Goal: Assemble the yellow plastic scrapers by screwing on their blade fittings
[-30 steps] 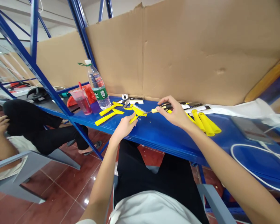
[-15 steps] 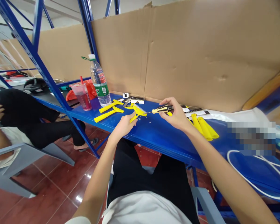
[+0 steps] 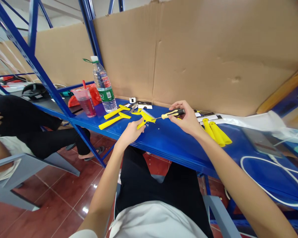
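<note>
My left hand [image 3: 132,133] is closed around the neck of a yellow scraper head [image 3: 147,116], which it holds over the blue table. A screwdriver [image 3: 173,114] with a cream and black handle is gripped in the fingers of my right hand [image 3: 186,117]. Its thin shaft points left, and the tip is at the right end of the scraper head; whether it sits in a screw is too small to tell. To the left lie two yellow scrapers [image 3: 114,121]. Several yellow handle tubes [image 3: 220,133] rest to the right of my right hand.
A large water bottle [image 3: 104,87] and a pink drink cup [image 3: 86,103] stand at the left. Small packets [image 3: 145,105] lie along the cardboard wall [image 3: 201,59]. A white cable [image 3: 243,172] loops at the right. Another person [image 3: 20,122] sits at far left.
The view has shifted slightly. Both hands keep the scraper head and screwdriver nearly in place; the right hand's fingers have changed position a little on the handle.
</note>
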Demonstrator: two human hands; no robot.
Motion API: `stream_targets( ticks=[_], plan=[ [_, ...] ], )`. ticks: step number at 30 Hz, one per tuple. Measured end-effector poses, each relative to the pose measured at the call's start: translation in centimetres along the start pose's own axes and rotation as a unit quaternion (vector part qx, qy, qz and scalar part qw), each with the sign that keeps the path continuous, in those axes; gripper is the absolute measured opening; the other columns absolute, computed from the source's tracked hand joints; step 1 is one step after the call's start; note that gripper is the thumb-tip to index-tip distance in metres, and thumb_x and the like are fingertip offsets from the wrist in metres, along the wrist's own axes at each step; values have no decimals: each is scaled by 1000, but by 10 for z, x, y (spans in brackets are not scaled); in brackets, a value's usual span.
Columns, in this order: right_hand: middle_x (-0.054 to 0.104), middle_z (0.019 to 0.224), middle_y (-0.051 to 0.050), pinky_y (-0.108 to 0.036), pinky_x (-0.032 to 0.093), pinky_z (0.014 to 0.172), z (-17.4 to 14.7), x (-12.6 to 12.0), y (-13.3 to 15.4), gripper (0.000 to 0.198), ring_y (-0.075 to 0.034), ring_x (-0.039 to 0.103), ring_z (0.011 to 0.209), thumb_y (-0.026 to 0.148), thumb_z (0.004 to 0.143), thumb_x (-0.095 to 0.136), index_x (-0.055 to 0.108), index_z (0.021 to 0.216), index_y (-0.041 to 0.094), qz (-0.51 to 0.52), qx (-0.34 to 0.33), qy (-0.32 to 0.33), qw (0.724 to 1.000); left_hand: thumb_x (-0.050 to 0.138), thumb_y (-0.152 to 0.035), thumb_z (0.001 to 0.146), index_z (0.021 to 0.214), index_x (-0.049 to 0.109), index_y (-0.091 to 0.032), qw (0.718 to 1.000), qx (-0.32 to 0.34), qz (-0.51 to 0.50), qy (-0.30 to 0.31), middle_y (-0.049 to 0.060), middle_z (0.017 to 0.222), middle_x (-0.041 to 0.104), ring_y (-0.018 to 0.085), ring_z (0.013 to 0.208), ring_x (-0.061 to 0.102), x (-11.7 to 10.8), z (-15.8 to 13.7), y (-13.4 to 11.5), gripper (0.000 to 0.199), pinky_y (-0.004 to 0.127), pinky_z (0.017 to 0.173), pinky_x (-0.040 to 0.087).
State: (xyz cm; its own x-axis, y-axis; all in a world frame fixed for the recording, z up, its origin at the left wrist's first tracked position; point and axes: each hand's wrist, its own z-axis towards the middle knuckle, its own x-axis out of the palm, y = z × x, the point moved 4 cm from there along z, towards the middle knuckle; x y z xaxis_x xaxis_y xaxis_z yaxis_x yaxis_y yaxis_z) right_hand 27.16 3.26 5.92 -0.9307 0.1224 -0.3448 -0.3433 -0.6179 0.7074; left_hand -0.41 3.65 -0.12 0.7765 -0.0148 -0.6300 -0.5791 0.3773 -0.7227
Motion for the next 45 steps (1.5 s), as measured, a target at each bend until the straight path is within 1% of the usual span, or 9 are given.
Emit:
stream_targets(
  ticks=[2, 5, 8, 13, 17, 22, 33, 40, 45],
  plan=[
    [78, 107, -5, -38, 59, 74, -1, 2, 0, 37, -22, 74, 83, 46, 91, 86, 63, 112, 28, 8, -1, 4, 1000, 62, -34, 108, 163, 64, -7, 1000, 0, -7, 0, 7, 88, 82, 21, 78, 72, 0, 0, 0, 62, 31, 82, 59],
    [74, 86, -1, -38, 58, 67, 0, 2, -3, 32, -20, 72, 66, 53, 97, 82, 66, 106, 27, 5, 39, -2, 999, 65, -33, 105, 160, 66, -11, 999, -16, -40, 4, 6, 93, 83, 18, 68, 68, 1, 2, 3, 59, 26, 66, 55],
    [79, 95, -4, -38, 61, 73, 8, 2, 0, 28, -21, 78, 73, 50, 97, 82, 70, 102, 25, -14, 27, 18, 999, 70, -31, 101, 145, 72, -12, 992, -37, -117, 9, 9, 105, 84, 13, 58, 62, 0, 5, 10, 48, 23, 51, 48],
    [78, 86, -4, -37, 57, 69, 44, 2, 13, 23, -23, 79, 73, 42, 92, 84, 73, 99, 23, -41, 0, 62, 997, 73, -36, 103, 119, 77, -9, 969, -33, -240, 38, 16, 109, 84, 10, 57, 60, -1, 9, 23, 31, 25, 52, 54],
    [74, 76, -2, -35, 52, 65, 78, 7, 29, 16, -20, 72, 64, 34, 89, 81, 70, 94, 24, -70, -45, 56, 995, 79, -37, 100, 130, 75, -9, 963, -34, -262, 46, 16, 111, 84, 10, 56, 61, 0, 10, 24, 41, 25, 52, 54],
    [70, 66, 2, -34, 49, 66, 106, 31, 43, 12, -19, 68, 60, 24, 85, 77, 68, 94, 23, -90, -72, 116, 987, 80, -41, 101, 142, 74, -10, 965, -28, -254, 64, 12, 104, 84, 8, 54, 57, 0, 5, 16, 51, 24, 52, 51],
    [75, 77, -1, -35, 49, 68, 118, 47, 44, 19, -19, 67, 60, 16, 83, 74, 64, 98, 23, -135, -66, 143, 978, 82, -38, 98, 154, 69, -7, 964, -40, -255, 67, 9, 97, 80, 8, 53, 56, -2, 4, 14, 65, 24, 50, 48],
    [81, 100, -6, -36, 50, 71, 124, 50, 44, 18, -18, 68, 66, 20, 83, 74, 64, 98, 23, -147, -67, 147, 976, 77, -38, 101, 139, 76, -7, 969, -33, -235, 71, 9, 95, 79, 8, 53, 57, -1, 4, 15, 50, 24, 50, 48],
    [81, 102, -7, -36, 48, 70, 131, 51, 46, 23, -20, 66, 72, 20, 83, 76, 64, 103, 23, -156, -57, 171, 971, 77, -39, 101, 161, 63, -7, 967, -61, -238, 61, 8, 97, 80, 9, 54, 56, 0, 3, 18, 69, 24, 51, 48]
  ],
)
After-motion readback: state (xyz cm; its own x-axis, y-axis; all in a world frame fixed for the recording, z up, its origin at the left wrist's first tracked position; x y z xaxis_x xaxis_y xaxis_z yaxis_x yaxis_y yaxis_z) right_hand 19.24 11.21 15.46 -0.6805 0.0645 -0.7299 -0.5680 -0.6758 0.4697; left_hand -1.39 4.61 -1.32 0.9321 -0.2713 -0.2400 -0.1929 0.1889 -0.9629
